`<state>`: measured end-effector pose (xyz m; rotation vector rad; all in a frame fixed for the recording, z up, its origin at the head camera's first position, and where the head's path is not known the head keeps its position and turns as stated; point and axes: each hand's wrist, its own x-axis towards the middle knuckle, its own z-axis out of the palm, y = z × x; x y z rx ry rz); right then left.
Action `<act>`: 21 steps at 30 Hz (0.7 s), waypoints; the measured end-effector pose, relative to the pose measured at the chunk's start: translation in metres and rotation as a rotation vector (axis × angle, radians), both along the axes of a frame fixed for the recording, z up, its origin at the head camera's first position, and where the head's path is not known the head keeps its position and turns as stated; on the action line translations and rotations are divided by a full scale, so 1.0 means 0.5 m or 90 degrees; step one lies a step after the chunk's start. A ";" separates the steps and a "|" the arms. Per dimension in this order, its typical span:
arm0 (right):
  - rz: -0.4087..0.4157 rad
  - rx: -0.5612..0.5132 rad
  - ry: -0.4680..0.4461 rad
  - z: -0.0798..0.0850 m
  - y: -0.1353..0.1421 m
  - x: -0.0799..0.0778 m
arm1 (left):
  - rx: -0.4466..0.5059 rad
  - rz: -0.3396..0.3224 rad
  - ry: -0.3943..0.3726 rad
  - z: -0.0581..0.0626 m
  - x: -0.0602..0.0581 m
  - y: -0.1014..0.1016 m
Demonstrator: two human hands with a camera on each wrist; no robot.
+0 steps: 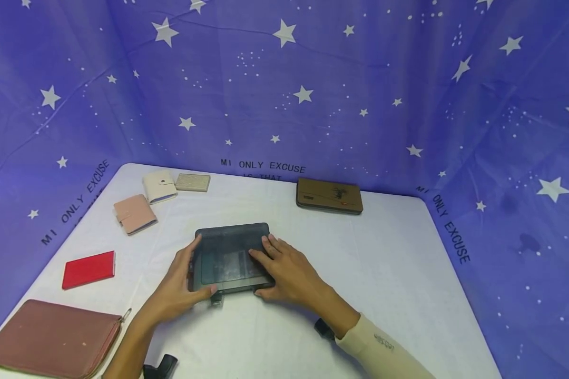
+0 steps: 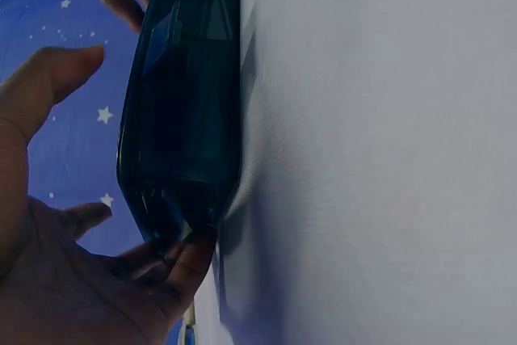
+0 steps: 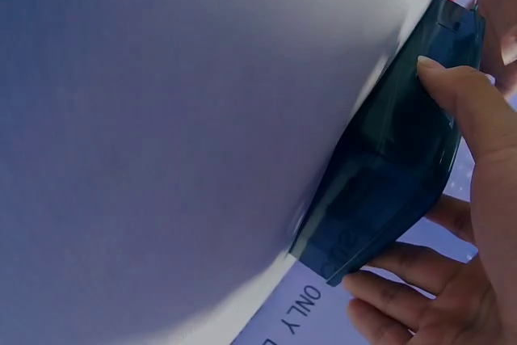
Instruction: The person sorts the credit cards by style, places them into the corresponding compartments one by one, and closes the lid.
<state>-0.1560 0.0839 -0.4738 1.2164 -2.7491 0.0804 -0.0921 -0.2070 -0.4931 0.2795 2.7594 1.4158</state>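
Note:
A dark, see-through plastic box (image 1: 232, 255) lies flat near the middle of the white table, a small clip tab at its front edge. My left hand (image 1: 177, 287) holds its left side, index finger at the far corner and thumb by the front edge. In the left wrist view that hand's lower fingers (image 2: 190, 268) touch the box's end. My right hand (image 1: 291, 271) grips the right side, fingers over the lid and edge, thumb at the front. The right wrist view shows the thumb (image 3: 456, 90) pressed on the box's side wall. Its contents are unclear.
Left of the box lie a red booklet (image 1: 89, 270) and a reddish-brown zip pouch (image 1: 52, 337). Behind are a pink card holder (image 1: 135, 214), a cream card holder (image 1: 159, 186) and a beige booklet (image 1: 193, 182). A brown wallet (image 1: 329, 196) lies at the back right. Starry purple curtains surround the table.

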 end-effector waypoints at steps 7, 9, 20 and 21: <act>-0.009 -0.007 0.009 0.002 -0.001 -0.019 | -0.062 -0.015 0.024 0.001 -0.021 0.009; -0.017 -0.015 -0.001 0.001 0.000 -0.021 | -0.103 -0.015 0.030 0.002 -0.027 0.014; -0.024 -0.057 -0.043 -0.005 -0.007 -0.011 | -0.346 0.008 0.162 0.005 -0.029 0.020; -0.023 -0.056 -0.042 -0.005 -0.009 -0.010 | -0.357 0.012 0.171 0.005 -0.028 0.020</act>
